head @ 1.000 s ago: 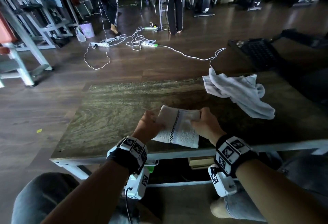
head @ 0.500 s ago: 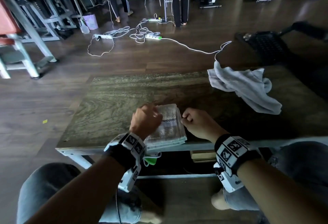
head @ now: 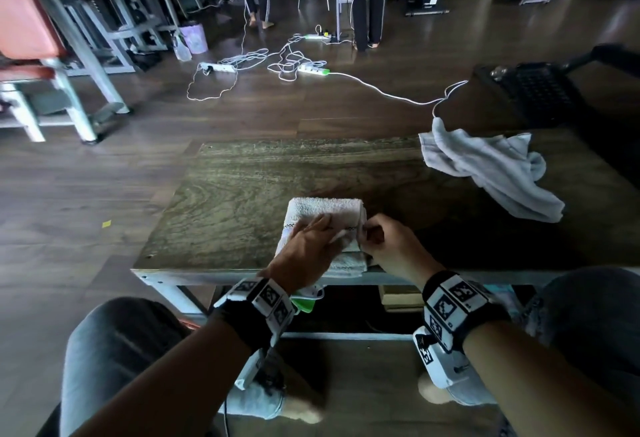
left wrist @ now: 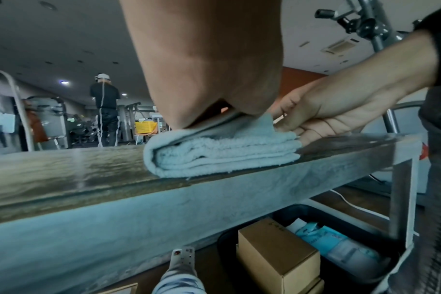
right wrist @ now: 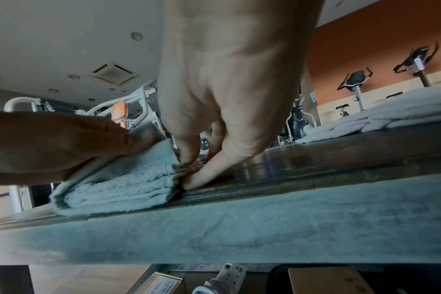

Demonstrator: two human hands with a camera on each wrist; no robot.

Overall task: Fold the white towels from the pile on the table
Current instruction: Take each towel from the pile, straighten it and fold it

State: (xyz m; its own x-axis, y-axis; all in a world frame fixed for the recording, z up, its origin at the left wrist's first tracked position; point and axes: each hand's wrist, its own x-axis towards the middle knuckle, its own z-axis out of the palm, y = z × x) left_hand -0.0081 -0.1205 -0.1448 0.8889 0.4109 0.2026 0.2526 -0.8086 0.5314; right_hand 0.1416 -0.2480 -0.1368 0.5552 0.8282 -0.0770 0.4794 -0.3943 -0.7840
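A folded white towel (head: 325, 206) lies in several layers near the front edge of the wooden table (head: 242, 190). My left hand (head: 311, 235) rests flat on top of it with straight fingers, pressing it down. My right hand (head: 370, 234) sits at the towel's right edge, fingers curled. In the right wrist view, thumb and forefinger pinch the stacked edges of the towel (right wrist: 121, 185). The left wrist view shows the layered towel (left wrist: 222, 155) side-on under my palm. A crumpled white towel (head: 491, 173) lies at the table's far right.
Cardboard boxes (left wrist: 277, 258) sit in a bin under the table. White cables and power strips (head: 277, 66) trail over the floor beyond it. Gym machines (head: 69, 38) stand at the left, a black chair (head: 540, 90) at the right. People stand at the back.
The towel went from half folded in both hands to a compact stack on the table. My left hand opened flat on top of it; my right hand moved onto its right edge.
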